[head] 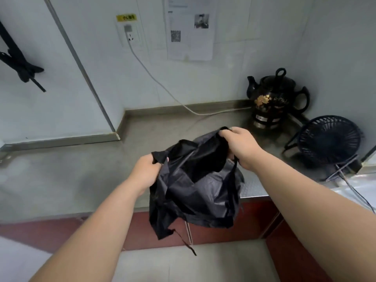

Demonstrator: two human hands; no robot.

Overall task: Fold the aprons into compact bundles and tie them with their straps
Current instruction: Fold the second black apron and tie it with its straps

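Head view: two bare forearms reach forward over a grey counter (81, 180) set in a corner of pale walls.
Apron (195, 180): black and crumpled, held up between both hands above the counter's front edge; its lower part hangs past that edge in front of the red-brown cabinet (254, 216).
Left hand (146, 171): fingers curled, pinching a corner of cloth at the upper left of the apron.
Right hand (242, 147): fingers curled round a bunch of cloth at the top right, higher and farther forward than the left.
Strap (185, 241): thin and black, dangling loose from the bottom of the apron.
Pot (276, 98): black with a gold flower pattern, standing on its base in the back right corner, apart from the apron.
Cord (162, 88): white, running from the wall socket (130, 35) down along the counter to the pot.
Fan (327, 139): small and dark on a wire stand, just right of the pot.
Sheets (191, 29): printed paper stuck on the wall above the counter.
Far left: a dark cloth bundle (20, 66) hangs on the wall; what it is I cannot tell.
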